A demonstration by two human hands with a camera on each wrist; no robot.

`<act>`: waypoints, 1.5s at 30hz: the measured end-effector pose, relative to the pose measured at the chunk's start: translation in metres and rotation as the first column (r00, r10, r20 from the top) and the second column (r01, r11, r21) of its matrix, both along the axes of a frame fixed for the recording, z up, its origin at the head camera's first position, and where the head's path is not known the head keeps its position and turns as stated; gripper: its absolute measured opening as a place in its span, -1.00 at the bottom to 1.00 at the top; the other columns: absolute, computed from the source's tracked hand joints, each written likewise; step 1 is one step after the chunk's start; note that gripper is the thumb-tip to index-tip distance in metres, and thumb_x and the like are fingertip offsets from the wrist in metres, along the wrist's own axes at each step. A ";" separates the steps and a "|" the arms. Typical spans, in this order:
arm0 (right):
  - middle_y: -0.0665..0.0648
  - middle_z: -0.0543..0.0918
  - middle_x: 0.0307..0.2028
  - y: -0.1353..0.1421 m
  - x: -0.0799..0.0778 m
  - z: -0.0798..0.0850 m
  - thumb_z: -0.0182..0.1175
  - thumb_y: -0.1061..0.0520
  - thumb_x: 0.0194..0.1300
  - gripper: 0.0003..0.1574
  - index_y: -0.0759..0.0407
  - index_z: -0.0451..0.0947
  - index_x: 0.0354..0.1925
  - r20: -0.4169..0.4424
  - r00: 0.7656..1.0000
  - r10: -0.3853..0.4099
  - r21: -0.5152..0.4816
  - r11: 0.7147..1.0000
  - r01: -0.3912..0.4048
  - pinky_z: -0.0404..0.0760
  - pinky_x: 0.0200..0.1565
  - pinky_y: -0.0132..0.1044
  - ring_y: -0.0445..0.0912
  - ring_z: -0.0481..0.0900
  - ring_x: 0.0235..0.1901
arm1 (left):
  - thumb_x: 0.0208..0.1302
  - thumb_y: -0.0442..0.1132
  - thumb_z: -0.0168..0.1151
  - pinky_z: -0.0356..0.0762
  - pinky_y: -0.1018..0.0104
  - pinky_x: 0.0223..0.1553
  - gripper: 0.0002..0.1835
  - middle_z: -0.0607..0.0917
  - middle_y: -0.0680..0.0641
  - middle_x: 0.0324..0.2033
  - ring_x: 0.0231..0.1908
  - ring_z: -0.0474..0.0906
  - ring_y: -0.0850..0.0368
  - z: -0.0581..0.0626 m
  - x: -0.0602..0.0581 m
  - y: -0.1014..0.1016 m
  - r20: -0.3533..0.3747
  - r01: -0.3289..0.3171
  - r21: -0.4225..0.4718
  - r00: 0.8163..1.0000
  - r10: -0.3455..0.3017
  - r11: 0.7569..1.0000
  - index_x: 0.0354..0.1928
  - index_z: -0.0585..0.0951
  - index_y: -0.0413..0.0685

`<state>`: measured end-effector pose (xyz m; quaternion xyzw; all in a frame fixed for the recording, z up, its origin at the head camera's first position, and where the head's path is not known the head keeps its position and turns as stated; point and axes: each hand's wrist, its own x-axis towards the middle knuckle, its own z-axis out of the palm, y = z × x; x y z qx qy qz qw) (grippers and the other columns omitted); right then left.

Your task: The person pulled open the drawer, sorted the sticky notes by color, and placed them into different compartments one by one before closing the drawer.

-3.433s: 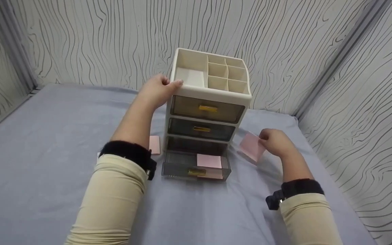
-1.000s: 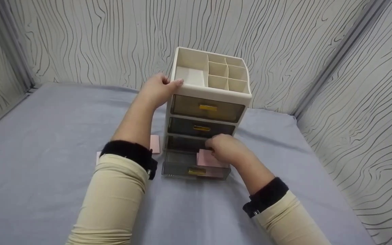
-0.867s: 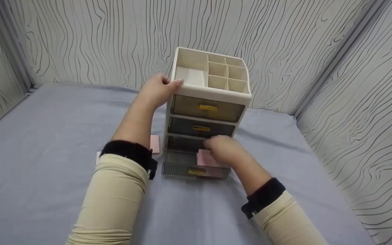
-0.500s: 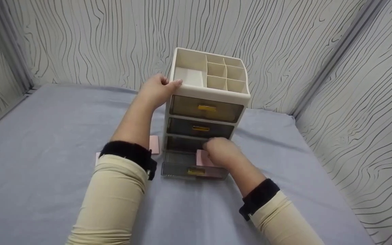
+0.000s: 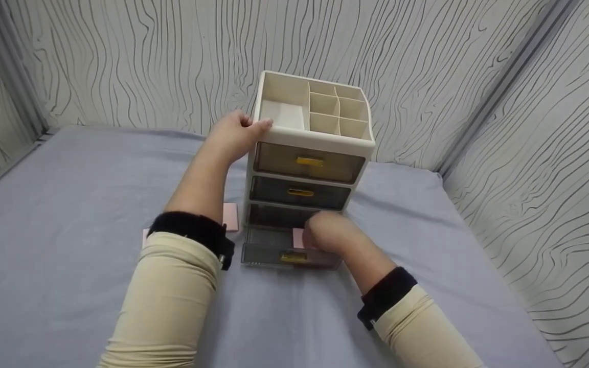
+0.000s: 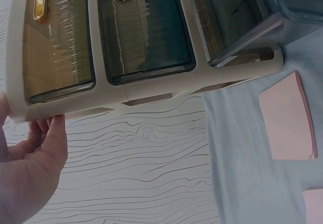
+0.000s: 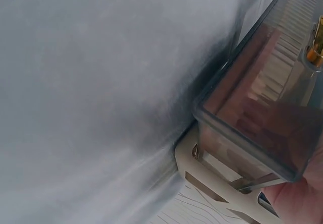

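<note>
A cream desktop drawer organizer (image 5: 320,138) stands upright on the cloth, its lowest smoky drawer (image 5: 269,258) pulled out. At the organizer's upper left front corner, my left hand (image 5: 233,135) grips the rim, thumb on top; the left wrist view shows its fingers behind the side wall. My right hand (image 5: 333,232) reaches down into the open drawer, bent over pink sticky notes (image 5: 298,237) and holding them low at its right side. Its fingertips are mostly hidden. Through the drawer's clear wall the right wrist view shows the pink notes (image 7: 242,77) dimly.
Left of the organizer a pink sticky pad (image 5: 230,217) lies on the grey-blue cloth (image 5: 69,255). Another pink pad (image 6: 314,204) is partly hidden by my left sleeve in the head view. A wood-patterned wall (image 5: 146,61) rises close behind.
My right hand has brought the pink sticky notes from the right of the organizer into the lowest drawer and sunk lower there. My left hand has kept its grip on the rim.
</note>
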<state>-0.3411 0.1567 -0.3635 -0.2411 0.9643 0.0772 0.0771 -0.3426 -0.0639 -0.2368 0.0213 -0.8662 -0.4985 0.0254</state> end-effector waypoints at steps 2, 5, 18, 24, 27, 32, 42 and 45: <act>0.04 0.40 -0.65 0.002 0.001 0.001 0.11 0.19 0.00 -0.73 0.06 0.39 -0.77 -0.021 0.999 0.028 -0.014 0.999 -0.028 0.33 -0.53 -0.20 -0.03 0.28 -0.62 | 0.24 0.19 0.03 0.36 0.13 -0.06 -0.51 0.45 -0.07 -0.17 -0.13 0.36 0.03 0.001 0.000 0.000 -0.003 0.002 0.002 1.000 -0.002 1.000 -0.13 0.37 -0.12; 0.07 0.50 -0.60 0.007 0.005 0.005 0.12 0.18 0.09 -0.81 0.12 0.49 -0.63 -0.088 0.989 0.120 -0.028 0.992 -0.123 0.46 -0.42 -0.14 0.00 0.44 -0.57 | 0.23 0.20 0.03 0.36 0.13 -0.06 -0.51 0.46 -0.07 -0.16 -0.12 0.37 0.03 0.001 0.001 0.001 0.001 0.001 0.001 1.000 -0.001 1.000 -0.13 0.37 -0.10; 0.02 0.58 -0.47 0.019 0.008 0.060 0.14 0.13 0.22 -0.86 0.13 0.57 -0.43 -0.343 0.880 0.328 -0.290 0.854 -0.432 0.52 -0.28 -0.20 -0.09 0.55 -0.41 | 0.21 0.21 0.04 0.38 0.11 -0.05 -0.49 0.47 -0.08 -0.17 -0.12 0.38 0.02 0.000 0.001 -0.001 0.020 0.005 0.005 1.000 -0.005 1.000 -0.13 0.37 -0.10; 0.08 0.59 -0.52 0.028 0.008 0.093 0.16 0.24 0.18 -0.86 0.23 0.58 -0.49 -0.547 0.825 0.141 -0.583 0.643 -0.497 0.48 -0.36 -0.31 -0.14 0.48 -0.49 | 0.22 0.21 0.04 0.37 0.10 -0.03 -0.50 0.47 -0.09 -0.16 -0.11 0.38 0.02 0.000 -0.001 -0.001 0.017 -0.004 0.008 1.000 0.004 1.000 -0.12 0.38 -0.10; 0.09 0.55 -0.56 0.032 0.007 0.107 0.17 0.26 0.16 -0.86 0.27 0.57 -0.52 -0.613 0.788 -0.057 -0.678 0.549 -0.488 0.41 -0.43 -0.39 -0.17 0.42 -0.53 | 0.23 0.21 0.02 0.38 0.11 -0.06 -0.50 0.47 -0.08 -0.17 -0.13 0.38 0.02 0.000 0.000 0.000 0.012 -0.013 -0.005 1.000 0.013 1.000 -0.11 0.39 -0.10; 0.10 0.52 -0.44 0.037 0.001 0.122 0.15 0.15 0.19 -0.83 0.27 0.56 -0.36 -0.481 0.763 -0.433 -0.851 0.440 -0.287 0.39 -0.36 -0.43 -0.17 0.42 -0.44 | 0.23 0.22 0.00 0.38 0.13 -0.10 -0.50 0.46 -0.08 -0.19 -0.15 0.37 0.03 -0.001 0.000 0.000 0.005 -0.023 -0.016 1.000 0.023 1.000 -0.12 0.39 -0.10; 0.18 0.57 -0.09 0.040 -0.017 0.119 -0.01 -0.04 0.30 -0.52 0.21 0.45 0.07 -0.052 0.831 -0.554 -0.920 0.351 0.176 0.45 -0.03 -0.21 -0.03 0.50 -0.09 | 0.23 0.21 0.01 0.38 0.09 -0.03 -0.48 0.48 -0.09 -0.14 -0.09 0.39 0.01 0.000 -0.001 0.000 0.025 -0.013 -0.004 1.000 0.013 1.000 -0.08 0.39 -0.11; 0.17 0.57 -0.15 0.038 -0.020 0.117 -0.04 -0.06 0.32 -0.53 0.23 0.48 0.01 0.055 0.830 -0.554 -0.943 0.245 0.226 0.43 -0.04 -0.22 -0.04 0.48 -0.14 | 0.23 0.21 0.01 0.37 0.08 -0.01 -0.48 0.48 -0.10 -0.12 -0.08 0.39 0.01 0.000 -0.001 -0.001 0.030 -0.012 -0.003 0.999 0.012 1.000 -0.07 0.39 -0.10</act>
